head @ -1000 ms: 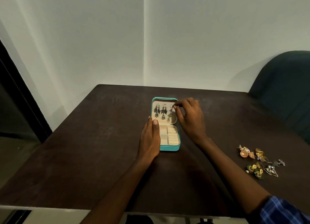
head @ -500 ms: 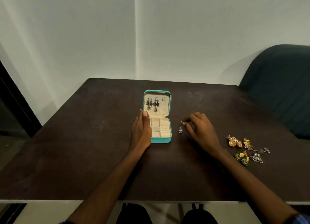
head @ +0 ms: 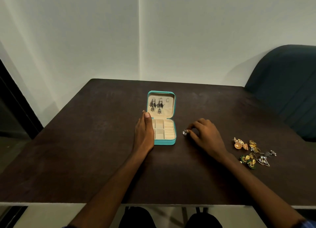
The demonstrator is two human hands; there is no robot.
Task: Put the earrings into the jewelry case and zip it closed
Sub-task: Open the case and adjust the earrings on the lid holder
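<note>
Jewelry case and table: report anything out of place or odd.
One small silver earring lies on the table right of the open jewelry case, apart from the loose pile; the right hand pinches it. The lid's third hook is bare.

right hand (head: 206,136) pinches a silver earring (head: 184,132) – beside the open jewelry case (head: 161,118).
</note>
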